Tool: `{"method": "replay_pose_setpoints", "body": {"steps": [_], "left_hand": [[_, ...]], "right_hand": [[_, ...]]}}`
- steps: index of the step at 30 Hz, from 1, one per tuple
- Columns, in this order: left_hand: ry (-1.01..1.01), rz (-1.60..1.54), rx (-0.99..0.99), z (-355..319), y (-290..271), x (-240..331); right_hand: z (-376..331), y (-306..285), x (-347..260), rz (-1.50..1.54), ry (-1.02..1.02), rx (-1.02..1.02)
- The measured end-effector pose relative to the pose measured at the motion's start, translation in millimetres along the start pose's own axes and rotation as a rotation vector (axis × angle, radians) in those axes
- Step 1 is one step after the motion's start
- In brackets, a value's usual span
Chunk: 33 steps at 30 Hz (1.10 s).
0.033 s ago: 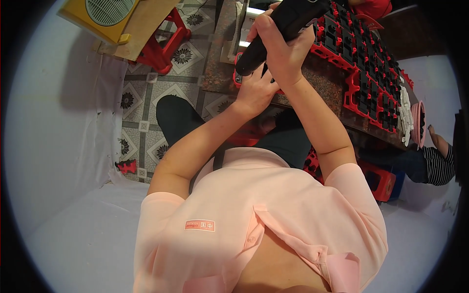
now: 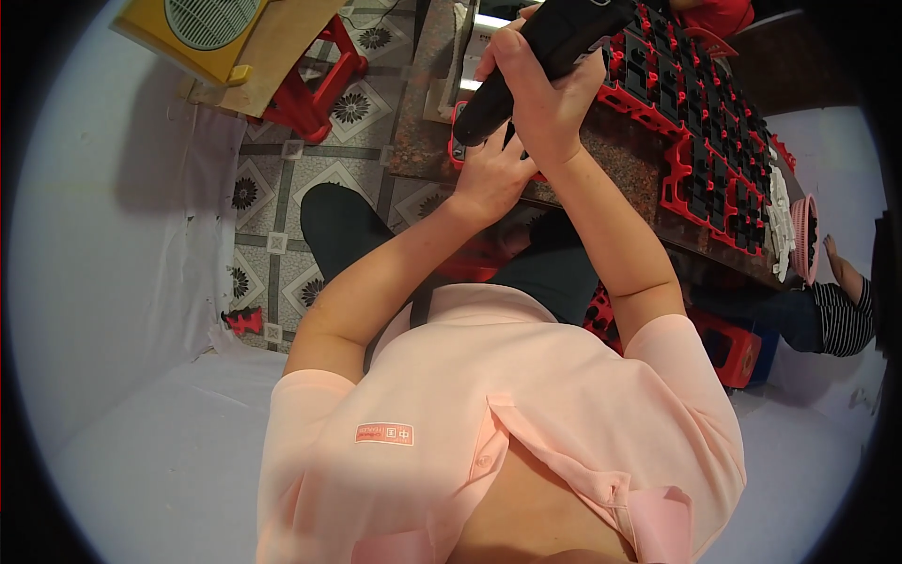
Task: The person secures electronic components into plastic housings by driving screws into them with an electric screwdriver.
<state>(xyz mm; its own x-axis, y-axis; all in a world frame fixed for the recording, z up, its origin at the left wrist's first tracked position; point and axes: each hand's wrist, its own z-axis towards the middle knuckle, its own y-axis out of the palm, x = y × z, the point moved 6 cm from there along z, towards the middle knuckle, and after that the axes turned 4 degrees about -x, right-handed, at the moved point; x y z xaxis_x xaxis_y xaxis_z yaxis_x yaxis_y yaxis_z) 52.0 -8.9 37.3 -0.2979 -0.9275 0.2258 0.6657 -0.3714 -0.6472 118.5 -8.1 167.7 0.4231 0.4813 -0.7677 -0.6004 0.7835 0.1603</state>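
My right hand [image 2: 550,99] is closed around a black handheld power tool [image 2: 489,103], its thumb lying along the body. The tool slants from lower left to upper right, and its far end runs out of the picture at the top. Below it, my left hand [image 2: 490,180] rests at the table's near edge over a red holder [image 2: 457,150]. Its fingertips go under the tool, and a bit of something black shows between two fingers. What those fingers do is hidden.
Red trays of black parts [image 2: 700,174] cover the right of the speckled stone table [image 2: 620,155]. Beyond stand white pieces [image 2: 782,211] and a pink basket [image 2: 806,240]. A person in a striped top [image 2: 841,315] is at the right. Left are a red stool [image 2: 324,89] and a yellow fan-like box [image 2: 202,33].
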Motion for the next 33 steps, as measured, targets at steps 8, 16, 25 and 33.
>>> {"method": "replay_pose_setpoints", "body": {"steps": [8, 16, 25, 33], "left_hand": [[-0.067, -0.065, -0.062, -6, 9, -2], [-0.093, -0.099, -0.113, -7, 13, -4], [-0.182, -0.291, -0.153, -11, 19, -12], [-0.086, -0.058, -0.190, -16, 24, -11]], "right_hand": [[-3, -9, -4, 0.023, -0.003, 0.070], [-6, -4, -19, -0.137, -0.095, -0.081], [-12, 21, -19, -0.176, -0.072, -0.124], [-5, 14, -7, -0.130, 0.011, -0.238]]}}
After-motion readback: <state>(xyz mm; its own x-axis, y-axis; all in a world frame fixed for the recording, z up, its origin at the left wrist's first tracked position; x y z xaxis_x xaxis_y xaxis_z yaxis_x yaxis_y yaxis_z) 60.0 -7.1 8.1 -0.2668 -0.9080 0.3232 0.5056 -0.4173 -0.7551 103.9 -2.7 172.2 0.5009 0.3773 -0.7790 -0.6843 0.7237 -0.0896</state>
